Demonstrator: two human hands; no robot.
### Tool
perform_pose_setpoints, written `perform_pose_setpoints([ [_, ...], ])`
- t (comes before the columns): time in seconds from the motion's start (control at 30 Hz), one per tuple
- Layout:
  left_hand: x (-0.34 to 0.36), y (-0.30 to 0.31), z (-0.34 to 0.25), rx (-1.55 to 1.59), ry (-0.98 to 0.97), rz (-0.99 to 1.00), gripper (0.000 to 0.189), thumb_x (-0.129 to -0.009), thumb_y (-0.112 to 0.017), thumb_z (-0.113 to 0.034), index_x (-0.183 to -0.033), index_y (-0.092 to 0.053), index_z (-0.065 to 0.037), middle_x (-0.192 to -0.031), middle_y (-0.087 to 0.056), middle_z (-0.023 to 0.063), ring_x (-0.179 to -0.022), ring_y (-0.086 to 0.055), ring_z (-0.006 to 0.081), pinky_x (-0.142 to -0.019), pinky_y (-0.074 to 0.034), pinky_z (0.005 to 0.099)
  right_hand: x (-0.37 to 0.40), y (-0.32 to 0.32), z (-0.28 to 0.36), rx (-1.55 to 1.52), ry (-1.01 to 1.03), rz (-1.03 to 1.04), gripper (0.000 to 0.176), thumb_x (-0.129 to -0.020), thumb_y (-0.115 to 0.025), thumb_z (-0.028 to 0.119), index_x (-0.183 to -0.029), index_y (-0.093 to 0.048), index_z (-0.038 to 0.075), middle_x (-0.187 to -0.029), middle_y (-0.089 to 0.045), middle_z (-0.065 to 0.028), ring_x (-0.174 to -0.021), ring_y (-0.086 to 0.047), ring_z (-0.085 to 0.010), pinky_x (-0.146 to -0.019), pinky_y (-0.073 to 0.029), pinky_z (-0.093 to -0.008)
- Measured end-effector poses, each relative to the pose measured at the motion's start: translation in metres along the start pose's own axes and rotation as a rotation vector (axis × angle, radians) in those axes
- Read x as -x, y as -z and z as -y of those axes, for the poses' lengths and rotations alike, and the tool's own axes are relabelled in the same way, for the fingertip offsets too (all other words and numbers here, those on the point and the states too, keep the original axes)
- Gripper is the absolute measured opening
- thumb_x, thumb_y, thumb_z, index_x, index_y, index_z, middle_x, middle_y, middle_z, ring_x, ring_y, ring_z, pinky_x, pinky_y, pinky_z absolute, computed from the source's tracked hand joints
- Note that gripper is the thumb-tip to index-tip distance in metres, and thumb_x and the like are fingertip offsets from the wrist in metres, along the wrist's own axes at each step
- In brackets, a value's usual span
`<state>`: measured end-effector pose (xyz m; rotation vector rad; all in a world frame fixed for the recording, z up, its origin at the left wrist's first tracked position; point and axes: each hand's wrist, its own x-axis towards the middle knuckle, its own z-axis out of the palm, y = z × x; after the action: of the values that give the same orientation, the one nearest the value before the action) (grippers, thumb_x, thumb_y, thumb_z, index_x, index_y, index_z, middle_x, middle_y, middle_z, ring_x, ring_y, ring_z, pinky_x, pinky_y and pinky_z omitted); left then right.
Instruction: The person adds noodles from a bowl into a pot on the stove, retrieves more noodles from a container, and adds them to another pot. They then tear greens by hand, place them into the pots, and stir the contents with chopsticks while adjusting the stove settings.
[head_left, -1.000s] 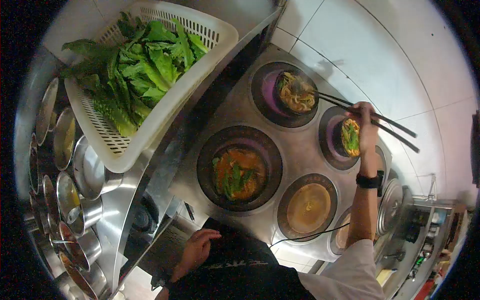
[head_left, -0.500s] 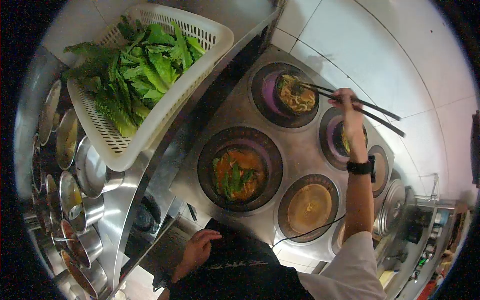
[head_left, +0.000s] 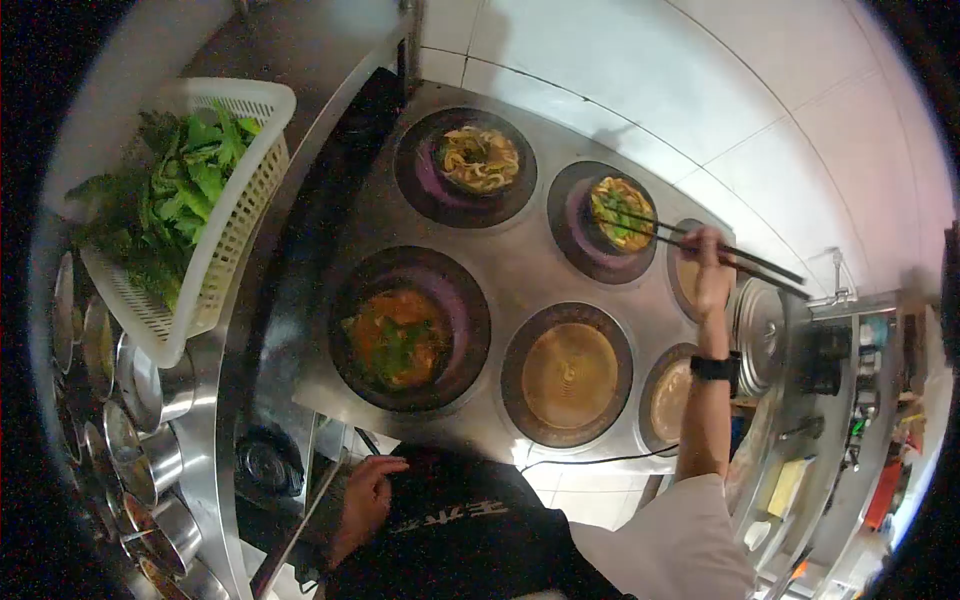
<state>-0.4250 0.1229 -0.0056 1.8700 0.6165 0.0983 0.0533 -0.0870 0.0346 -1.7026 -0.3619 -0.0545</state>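
My right hand (head_left: 706,246) grips a pair of long dark chopsticks (head_left: 762,262). Their tips reach into a bowl of noodles with green leaves (head_left: 622,214) set in the back middle well of the steel stove. To its left sits another bowl of noodles (head_left: 480,160). Nearer to me is a bowl with reddish broth and greens (head_left: 400,335), slightly blurred. My left hand (head_left: 366,497) hangs low near my dark apron (head_left: 460,520), with fingers loosely extended and nothing seen in them.
A white plastic basket of leafy greens (head_left: 232,215) stands at the left, above several metal containers (head_left: 150,460). Round yellowish heating plates (head_left: 570,377) sit in other wells of the steel stovetop (head_left: 480,270). Stacked metal lids (head_left: 762,335) and a shelf rack (head_left: 850,400) stand at the right.
The chopsticks have gone from the back left noodle bowl to the back middle one, held in my right hand. The view has shifted, so the stove and basket appear further left.
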Motion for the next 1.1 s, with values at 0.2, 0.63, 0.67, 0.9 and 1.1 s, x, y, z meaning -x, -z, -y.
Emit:
perform_pose_setpoints([
  [0.2, 0.002, -0.024, 0.019, -0.121, -0.079, 0.087, 0.035, -0.065, -0.042, 0.011, -0.091, -0.058, -0.007, -0.096, -0.057, 0.0095, -0.093, -0.053, 0.0258, -0.082, -0.041, 0.0331, 0.012, 0.027, 0.003, -0.2, -0.038, 0.011, 0.022, -0.085, -0.05, 0.022, -0.081, -0.053, 0.0, -0.076, -0.056, -0.0095, -0.063, -0.056, -0.017, -0.052, -0.045, -0.026],
  [0.63, 0.014, -0.047, 0.017, -0.246, -0.086, 0.079, 0.036, -0.064, -0.045, 0.01, -0.091, -0.058, -0.009, -0.096, -0.057, 0.0081, -0.091, -0.053, 0.0255, -0.081, -0.042, 0.0334, 0.009, 0.037, -0.105, -0.34, -0.078, -0.375, 0.023, -0.086, -0.045, 0.023, -0.074, -0.046, 0.003, -0.071, -0.05, -0.0076, -0.068, -0.055, -0.0191, -0.059, -0.053, -0.0362],
  [0.67, 0.014, -0.048, 0.016, -0.241, -0.088, 0.087, 0.036, -0.064, -0.045, 0.01, -0.091, -0.058, -0.01, -0.096, -0.057, 0.008, -0.092, -0.053, 0.0254, -0.081, -0.042, 0.0334, 0.009, 0.039, -0.11, -0.427, -0.138, -0.479, 0.023, -0.086, -0.045, 0.022, -0.073, -0.046, 0.003, -0.071, -0.05, -0.0079, -0.067, -0.055, -0.0201, -0.061, -0.053, -0.0385],
  [0.9, 0.014, -0.052, 0.003, -0.232, -0.106, 0.106, 0.039, -0.064, -0.044, 0.011, -0.094, -0.057, -0.01, -0.098, -0.055, 0.0082, -0.093, -0.052, 0.0256, -0.082, -0.041, 0.0326, 0.008, 0.068, -0.12, -0.655, -0.197, -0.501, 0.024, -0.084, -0.049, 0.023, -0.075, -0.044, 0.001, -0.071, -0.051, -0.0107, -0.061, -0.055, -0.0235, -0.055, -0.052, -0.0367],
  [1.1, 0.018, -0.058, 0.013, -0.202, -0.075, 0.113, 0.038, -0.064, -0.045, 0.011, -0.093, -0.057, -0.01, -0.097, -0.055, 0.0077, -0.093, -0.053, 0.0259, -0.081, -0.042, 0.0326, 0.001, 0.066, -0.07, -0.59, -0.18, -0.448, 0.023, -0.086, -0.047, 0.021, -0.073, -0.047, 0.002, -0.072, -0.055, -0.0122, -0.061, -0.056, -0.023, -0.061, -0.05, -0.0343],
])
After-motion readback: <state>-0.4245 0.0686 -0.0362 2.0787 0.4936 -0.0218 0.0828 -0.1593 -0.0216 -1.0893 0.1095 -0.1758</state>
